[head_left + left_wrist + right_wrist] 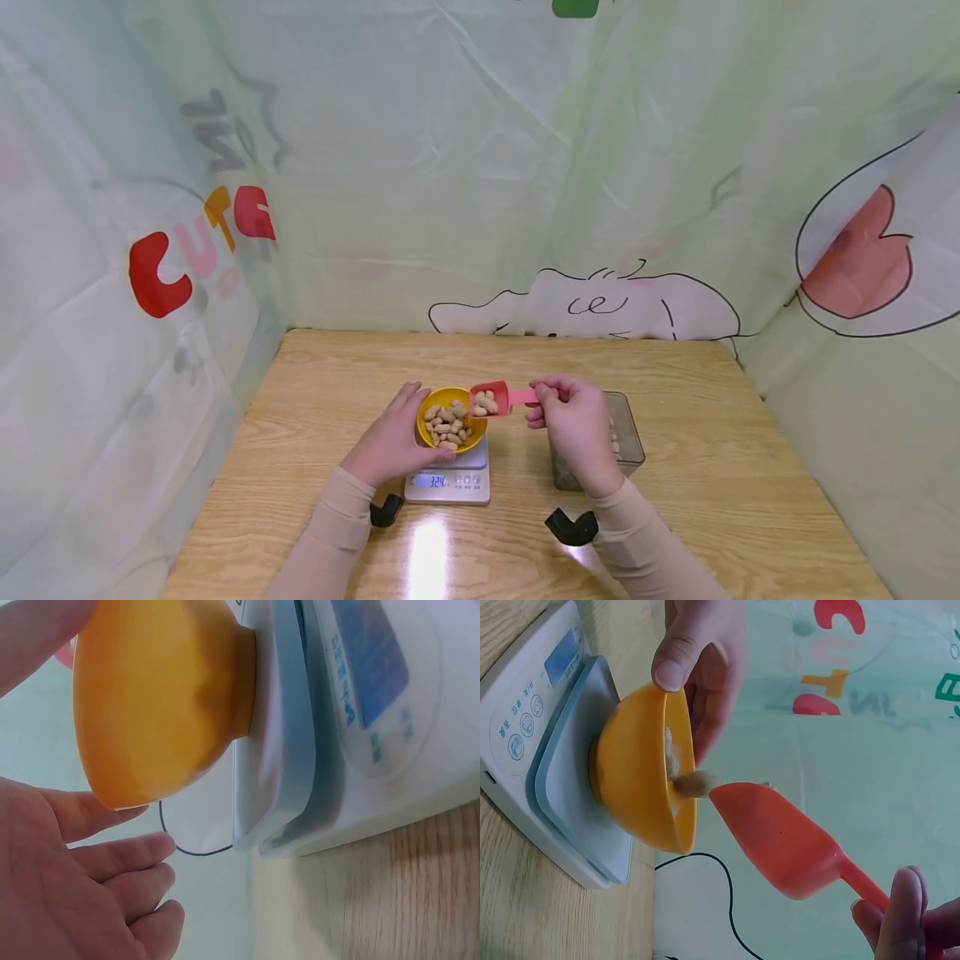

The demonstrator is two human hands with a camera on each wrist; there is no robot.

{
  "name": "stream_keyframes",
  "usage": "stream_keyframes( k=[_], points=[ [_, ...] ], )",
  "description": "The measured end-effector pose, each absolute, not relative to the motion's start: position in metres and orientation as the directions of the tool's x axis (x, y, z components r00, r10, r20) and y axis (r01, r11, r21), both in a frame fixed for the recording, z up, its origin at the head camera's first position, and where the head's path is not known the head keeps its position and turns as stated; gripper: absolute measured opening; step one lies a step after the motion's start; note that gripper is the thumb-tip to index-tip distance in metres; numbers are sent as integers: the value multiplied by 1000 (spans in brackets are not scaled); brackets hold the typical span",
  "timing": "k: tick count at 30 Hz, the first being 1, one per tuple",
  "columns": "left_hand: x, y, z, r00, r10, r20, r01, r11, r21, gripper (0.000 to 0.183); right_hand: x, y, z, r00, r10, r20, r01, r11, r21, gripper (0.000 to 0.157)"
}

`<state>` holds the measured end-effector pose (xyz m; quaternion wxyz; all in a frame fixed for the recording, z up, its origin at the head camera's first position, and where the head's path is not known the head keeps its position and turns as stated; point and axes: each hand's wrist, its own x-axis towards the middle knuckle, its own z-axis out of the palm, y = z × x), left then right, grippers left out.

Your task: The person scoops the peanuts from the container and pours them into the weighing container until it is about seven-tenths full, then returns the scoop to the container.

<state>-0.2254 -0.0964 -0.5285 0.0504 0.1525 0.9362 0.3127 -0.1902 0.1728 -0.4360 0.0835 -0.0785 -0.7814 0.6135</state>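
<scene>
A yellow bowl [448,394] of peanuts [448,427] stands on a white kitchen scale [450,494]. My left hand [393,437] holds the bowl by its rim, thumb on the near side and fingers around the far side. Between thumb and fingers, my right hand [576,425] pinches the handle of a red scoop [780,840]. Several peanuts lie in the scoop, whose lip reaches the bowl's right rim in the head view. In the right wrist view the scoop tilts toward the bowl, and a blurred peanut [693,784] is between lip and bowl.
Under my right forearm stands a clear, dark-tinted container [567,478] with more peanuts, partly hidden. The scale's lit display [433,481] shows digits like 324. Black curved pieces [572,527] sit by both wrists. A printed curtain [360,208] encloses the wooden table [337,358].
</scene>
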Motion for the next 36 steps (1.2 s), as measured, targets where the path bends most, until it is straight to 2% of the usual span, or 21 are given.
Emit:
stream_keyframes(
  k=[10, 16, 27, 36],
  points=[
    [-224, -98, -530, -949, 316, 4, 254, 755, 605, 114, -185, 168, -438, -962, 203, 181, -105, 336, -936, 17],
    [-224, -99, -530, -949, 316, -7, 253, 772, 583, 116, -184, 169, -438, -959, 196, 205, -122, 368, -922, 18],
    [-225, -97, -527, -948, 318, 4, 255, 752, 608, 117, -186, 170, -438, -967, 202, 152, -77, 337, -938, 16],
    [-222, -94, -523, -946, 322, 21, 267, 744, 613, 115, -192, 170, -450, -988, 153, -25, 47, 142, -989, 19]
  ],
)
